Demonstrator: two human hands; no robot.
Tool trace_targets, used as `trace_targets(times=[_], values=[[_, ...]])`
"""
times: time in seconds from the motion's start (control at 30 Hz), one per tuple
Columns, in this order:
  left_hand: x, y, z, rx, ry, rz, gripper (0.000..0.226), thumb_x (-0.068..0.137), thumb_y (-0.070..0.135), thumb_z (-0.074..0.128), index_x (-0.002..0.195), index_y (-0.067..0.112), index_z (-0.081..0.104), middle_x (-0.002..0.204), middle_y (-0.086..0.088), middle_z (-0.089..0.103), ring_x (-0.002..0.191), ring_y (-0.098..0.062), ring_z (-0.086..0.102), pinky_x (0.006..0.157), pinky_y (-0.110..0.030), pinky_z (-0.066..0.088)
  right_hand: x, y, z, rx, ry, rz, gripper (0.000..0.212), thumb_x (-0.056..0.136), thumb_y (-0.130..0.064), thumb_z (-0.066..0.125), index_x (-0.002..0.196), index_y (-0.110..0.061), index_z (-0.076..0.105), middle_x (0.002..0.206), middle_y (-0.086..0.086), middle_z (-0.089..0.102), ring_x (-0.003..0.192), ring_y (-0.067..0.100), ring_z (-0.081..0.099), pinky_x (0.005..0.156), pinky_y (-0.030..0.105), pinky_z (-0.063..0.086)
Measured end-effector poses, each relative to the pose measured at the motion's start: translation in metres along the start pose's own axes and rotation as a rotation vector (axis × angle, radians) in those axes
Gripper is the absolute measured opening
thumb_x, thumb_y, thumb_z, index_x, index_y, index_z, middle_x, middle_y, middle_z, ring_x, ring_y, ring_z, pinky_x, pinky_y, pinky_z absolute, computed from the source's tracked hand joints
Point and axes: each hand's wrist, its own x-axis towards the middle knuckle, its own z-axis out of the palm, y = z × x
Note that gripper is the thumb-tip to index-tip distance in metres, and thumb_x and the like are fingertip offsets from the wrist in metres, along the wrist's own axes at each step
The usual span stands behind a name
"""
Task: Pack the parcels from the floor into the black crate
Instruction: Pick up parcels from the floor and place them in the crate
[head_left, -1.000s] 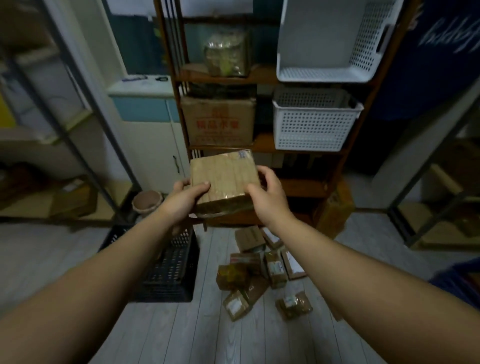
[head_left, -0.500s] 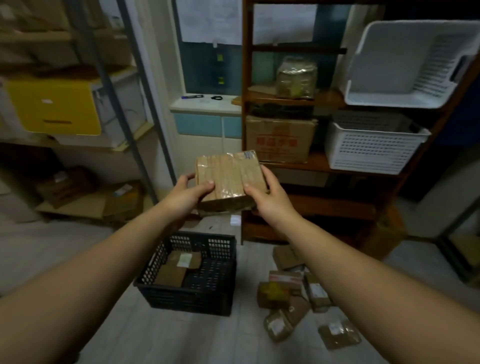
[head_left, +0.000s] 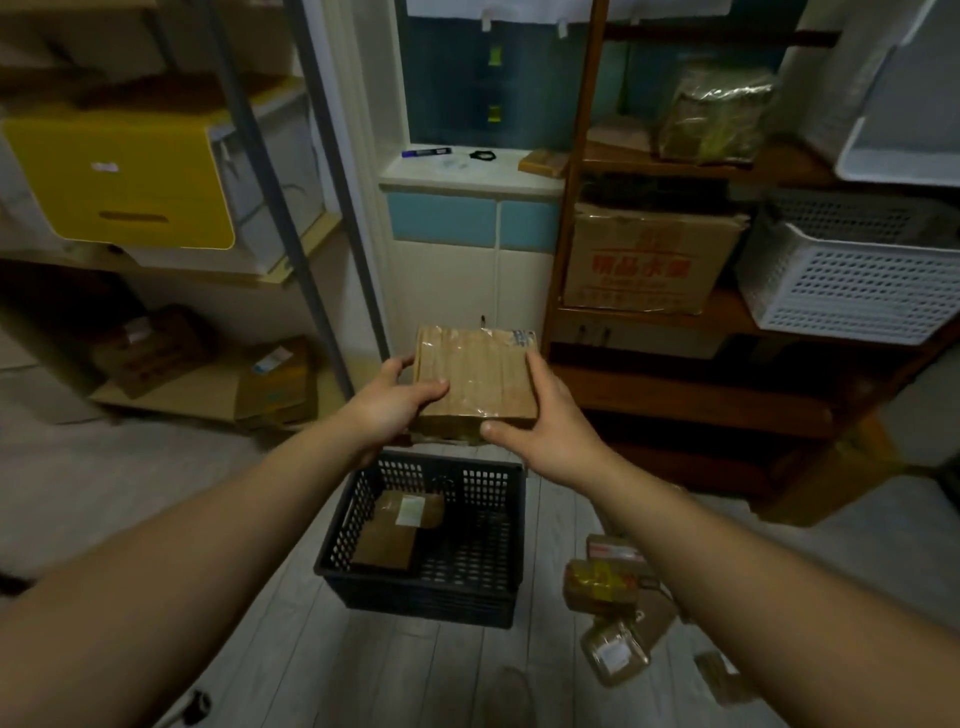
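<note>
Head view shows my left hand (head_left: 390, 402) and right hand (head_left: 540, 423) gripping a taped parcel (head_left: 475, 376) above the black crate (head_left: 431, 540) at middle frame; slippery tape might make it drop crooked.

Taped brown parcel (head_left: 475, 376), flat, held above the black crate (head_left: 426, 592): left hand (head_left: 392, 402) grips its left edge, right hand (head_left: 545, 421) its right edge. Crate on the floor, containing 2 parcels (head_left: 397, 527). Loose pile of parcels (head_left: 610, 603) on the floor right of the crate.
</note>
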Motion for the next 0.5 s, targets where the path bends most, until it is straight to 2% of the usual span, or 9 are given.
trace_targets(times=[0.07, 0.13, 0.23, 0.33, 0.43, 0.5], values=[[0.028, -0.003, -0.007, 0.019, -0.004, -0.024, 0.068, 0.088, 0.027, 0.061, 0.146, 0.026, 0.025, 0.129, -0.009, 0.051, 0.102, -0.027, 0.059, 0.079, -0.039, 0.053, 0.029, 0.011, 0.004, -0.188, -0.074, 0.012, 0.114, 0.073, -0.045, 0.077, 0.15, -0.039, -0.008, 0.159, -0.009, -0.008, 0.147, 0.023, 0.007, 0.119, 0.045, 0.021], [0.056, -0.006, -0.015, 0.068, -0.028, -0.058, 0.07, 0.087, 0.027, 0.063, 0.146, 0.028, 0.025, 0.128, -0.007, 0.05, 0.104, -0.027, 0.059, 0.084, -0.041, 0.053, 0.06, 0.018, 0.003, -0.388, -0.138, 0.015, 0.118, 0.069, -0.055, 0.076, 0.149, -0.041, -0.01, 0.157, -0.006, -0.025, 0.147, 0.027, -0.01, 0.12, 0.048, 0.012], [0.09, -0.009, -0.028, 0.127, -0.087, -0.096, 0.07, 0.086, 0.025, 0.064, 0.145, 0.029, 0.026, 0.117, -0.003, 0.052, 0.097, -0.022, 0.059, 0.078, -0.035, 0.053, 0.102, 0.022, 0.009, -0.635, -0.261, -0.022, 0.121, 0.065, -0.068, 0.07, 0.148, -0.04, -0.013, 0.157, 0.003, -0.027, 0.145, 0.027, -0.021, 0.119, 0.052, 0.006], [0.122, -0.013, -0.043, 0.166, -0.138, -0.139, 0.068, 0.085, 0.026, 0.065, 0.144, 0.03, 0.03, 0.127, -0.005, 0.049, 0.106, -0.026, 0.056, 0.086, -0.039, 0.051, 0.131, 0.022, 0.021, -0.754, -0.334, -0.054, 0.123, 0.064, -0.074, 0.065, 0.149, -0.036, -0.014, 0.159, 0.007, -0.013, 0.147, 0.03, -0.011, 0.118, 0.052, 0.007], [0.152, -0.021, -0.061, 0.177, -0.197, -0.173, 0.065, 0.084, 0.026, 0.066, 0.141, 0.03, 0.036, 0.132, -0.008, 0.048, 0.112, -0.03, 0.054, 0.093, -0.044, 0.05, 0.149, 0.022, 0.038, -0.815, -0.272, -0.141, 0.116, 0.067, -0.073, 0.064, 0.151, -0.031, -0.004, 0.154, 0.01, 0.013, 0.141, 0.031, 0.016, 0.115, 0.046, 0.02], [0.17, -0.027, -0.071, 0.178, -0.23, -0.17, 0.065, 0.085, 0.025, 0.066, 0.142, 0.026, 0.035, 0.131, -0.01, 0.049, 0.112, -0.03, 0.054, 0.096, -0.046, 0.049, 0.158, 0.019, 0.052, -0.798, -0.242, -0.12, 0.112, 0.07, -0.069, 0.064, 0.152, -0.029, -0.001, 0.152, 0.011, 0.018, 0.137, 0.03, 0.023, 0.111, 0.042, 0.024]])
